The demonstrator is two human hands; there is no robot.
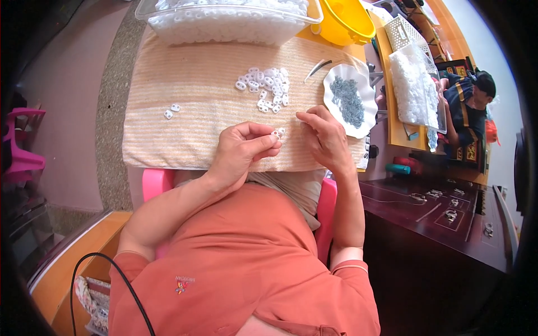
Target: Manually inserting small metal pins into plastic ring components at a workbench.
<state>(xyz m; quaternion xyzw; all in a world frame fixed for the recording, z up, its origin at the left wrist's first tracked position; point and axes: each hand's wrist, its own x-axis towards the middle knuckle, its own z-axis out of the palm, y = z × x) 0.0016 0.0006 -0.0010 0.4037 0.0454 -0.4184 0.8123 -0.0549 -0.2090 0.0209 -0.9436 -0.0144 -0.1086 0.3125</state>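
Over the near part of the cloth-covered table, my left hand (245,148) pinches a small white plastic piece with holes (278,133) between thumb and fingers. My right hand (327,137) is apart from it to the right, thumb and index finger pressed together; anything between them is too small to make out. Beyond my hands lies a loose pile of similar white two-hole pieces (270,84). Two more white pieces (172,111) lie by themselves at the left. Just past my right hand, a white scalloped dish (367,106) holds many tiny grey parts (347,102).
A clear bin (224,12) full of white pieces stands at the far edge, beside a yellow basket (346,22). A dark curved tool (320,68) lies near the dish. At right, another person (468,106) sits behind a bag of white pieces (412,84).
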